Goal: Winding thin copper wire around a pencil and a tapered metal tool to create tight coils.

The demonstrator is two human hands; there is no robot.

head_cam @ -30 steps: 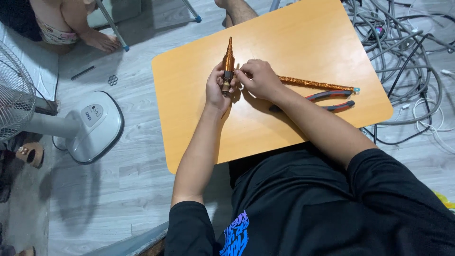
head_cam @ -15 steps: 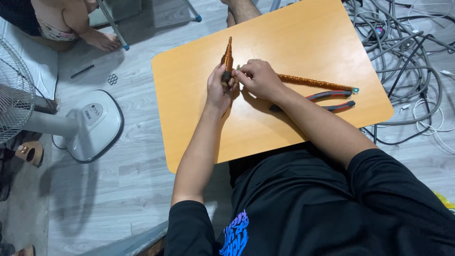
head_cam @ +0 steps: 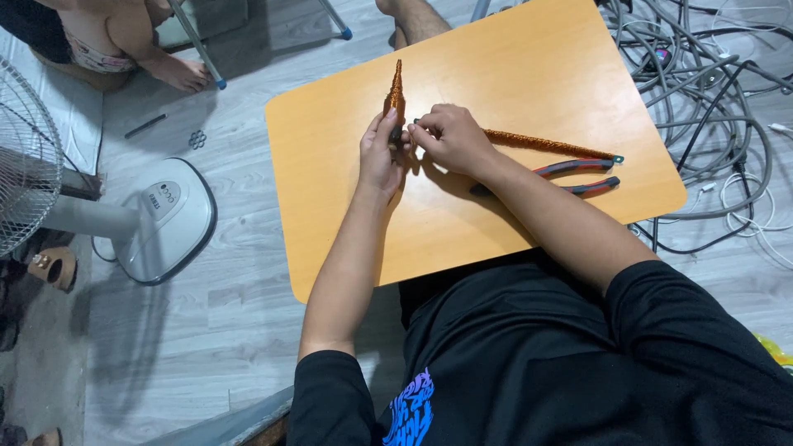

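Above table (head_cam: 512, 74), tapered coppery spike (head_cam: 396, 91) (upright)

— What can't you make out here?

— The left hand (head_cam: 382, 157) and right hand (head_cam: 446, 139) meet at mid-frame, and their grip covers the joint where the coppery wire-wrapped rod (head_cam: 395, 91) bends toward its other leg. The pliers (head_cam: 570, 175) lose their head under the right forearm.

— And the edges?

— The standing fan (head_cam: 33, 165) is cut at the left edge, the cable tangle (head_cam: 702, 74) at the upper right, the other person (head_cam: 116, 41) at the top left.
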